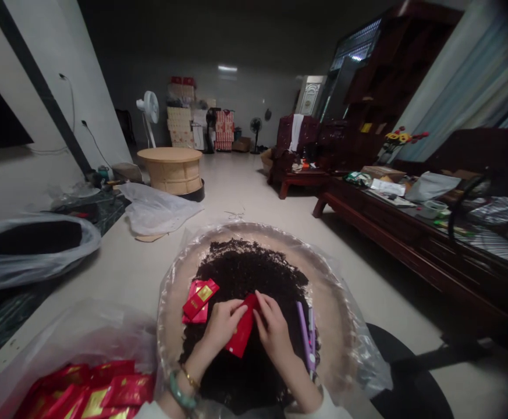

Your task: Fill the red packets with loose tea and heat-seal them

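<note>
Between my two hands is a red packet, tilted over a heap of dark loose tea leaves. My left hand pinches its left edge with thumb and fingers. On the packet's upper right, my right hand has its fingers and thumb closed at the top edge. The leaves lie in a large round tray lined with clear plastic. Left of my hands, several red and gold packets are piled on the leaves. A purple hand sealer rests at the right, beside my right forearm.
A clear bag of red packets stands at the lower left. Another plastic bag holds dark material. A wooden bench with clutter runs along the right; a round wooden table stands ahead. A black stand is at lower right.
</note>
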`<state>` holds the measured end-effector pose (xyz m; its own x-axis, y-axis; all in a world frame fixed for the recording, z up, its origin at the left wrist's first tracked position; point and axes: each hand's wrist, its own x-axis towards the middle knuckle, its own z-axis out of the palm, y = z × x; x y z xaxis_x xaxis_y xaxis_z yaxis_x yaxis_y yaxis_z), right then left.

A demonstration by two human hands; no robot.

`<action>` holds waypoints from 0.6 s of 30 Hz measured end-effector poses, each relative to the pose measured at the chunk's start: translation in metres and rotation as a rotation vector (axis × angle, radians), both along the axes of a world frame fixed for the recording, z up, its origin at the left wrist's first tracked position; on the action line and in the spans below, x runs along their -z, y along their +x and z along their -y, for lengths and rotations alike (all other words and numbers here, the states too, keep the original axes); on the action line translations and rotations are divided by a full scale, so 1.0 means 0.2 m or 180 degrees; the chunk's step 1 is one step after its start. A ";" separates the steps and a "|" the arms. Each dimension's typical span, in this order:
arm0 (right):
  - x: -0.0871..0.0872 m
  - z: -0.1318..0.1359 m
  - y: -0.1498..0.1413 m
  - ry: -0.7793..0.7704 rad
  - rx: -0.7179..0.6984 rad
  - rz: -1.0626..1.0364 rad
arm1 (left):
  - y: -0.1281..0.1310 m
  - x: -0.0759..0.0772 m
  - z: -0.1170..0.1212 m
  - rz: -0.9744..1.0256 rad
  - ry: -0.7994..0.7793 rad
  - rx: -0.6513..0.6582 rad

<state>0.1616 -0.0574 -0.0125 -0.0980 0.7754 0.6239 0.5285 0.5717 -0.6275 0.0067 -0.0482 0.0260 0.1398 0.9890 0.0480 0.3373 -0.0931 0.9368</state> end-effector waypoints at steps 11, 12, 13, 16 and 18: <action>0.08 0.00 0.03 0.0845 0.0098 0.0498 | 0.06 0.08 0.00 0.0643 -0.0301 -0.0184; 0.08 0.00 0.03 0.0856 0.0109 0.0491 | 0.06 0.07 0.00 0.0651 -0.0323 -0.0169; 0.08 0.00 0.03 0.0858 0.0129 0.0486 | 0.05 0.07 0.00 0.0652 -0.0345 -0.0155; 0.09 0.00 0.03 0.0850 0.0199 0.0538 | 0.05 0.07 -0.01 0.0675 -0.0408 -0.0105; 0.10 0.00 0.03 0.0855 0.0221 0.0607 | 0.05 0.08 -0.01 0.0743 -0.0462 -0.0060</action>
